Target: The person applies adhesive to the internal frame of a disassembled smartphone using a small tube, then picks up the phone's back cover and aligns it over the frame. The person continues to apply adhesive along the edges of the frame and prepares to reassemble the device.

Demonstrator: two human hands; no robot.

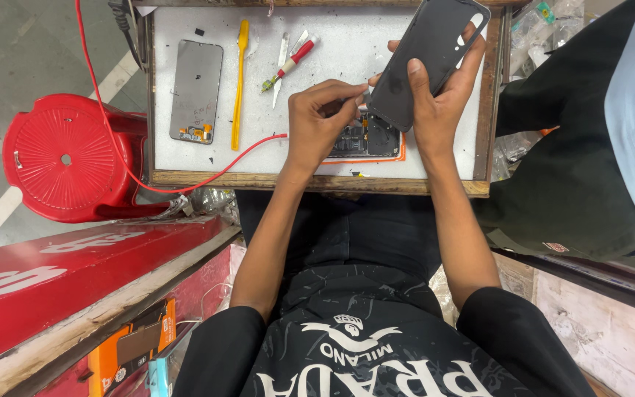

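Observation:
My right hand (439, 88) grips a black phone back cover (424, 51), tilted up off the white work tray (347, 66). My left hand (321, 117) pinches something small at the cover's lower corner; the item is too small to tell. Beneath both hands lies an opened phone (365, 140) with an orange frame and its circuit boards showing, partly hidden by the cover.
On the tray lie a detached phone screen (195, 90), a yellow pry tool (239, 81), a red-handled screwdriver (288, 66) and tweezers (281, 62). A red cable (112, 125) crosses the tray's edge. A red plastic stool (67, 158) stands at left; another person in dark clothes (575, 147) is at right.

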